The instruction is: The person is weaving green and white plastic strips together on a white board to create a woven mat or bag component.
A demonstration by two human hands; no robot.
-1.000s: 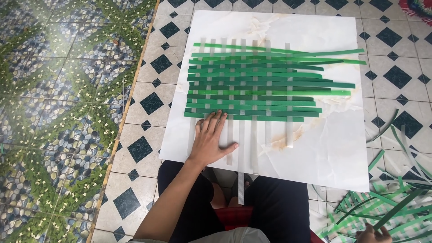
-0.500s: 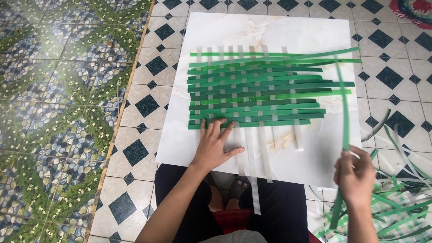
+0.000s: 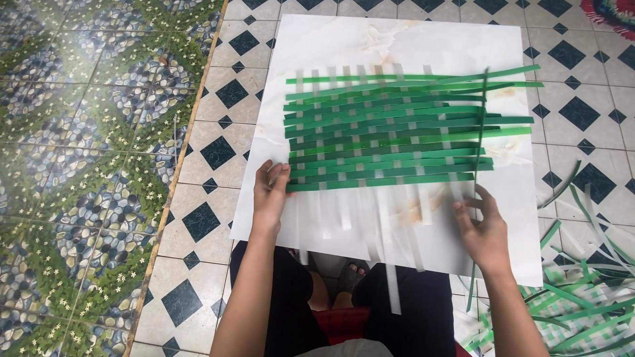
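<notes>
Both hands are working at the lower edge of a half-woven mat of dark and light green plastic strips crossed with pale translucent ones [image 3: 390,132], which is lying in the middle of the frame on a large white marbled board [image 3: 410,46]. The left hand [image 3: 270,195] is resting at the mat's lower left corner, fingers loosely curled, fingertips touching the end of the lowest green strip; it is not closed around anything that can be made out. The right hand [image 3: 483,231] is sitting at the lower right of the mat, pinching a single thin dark green strip [image 3: 481,132] between thumb and fingers; this strip is standing nearly upright in the picture, running from below the hand up across the right ends of the horizontal strips.

The board is lying on a floor of white tiles with dark blue diamonds [image 3: 218,152], filling the centre and right of the frame. Along the left side a different floor is showing, glossy tiles patterned with green leaves and blue-grey pebbles [image 3: 86,145], separated by a thin slanting line. The pale strips are hanging loose past the board's near edge, over the person's dark trousers [image 3: 291,317]; a bare foot [image 3: 347,277] is peeking out between the knees.

In the lower right corner a loose heap of green and white strips [image 3: 582,304] is lying on the tiles, just beside the right forearm. At the upper right corner the edge of a red patterned rug [image 3: 612,13] is showing.
</notes>
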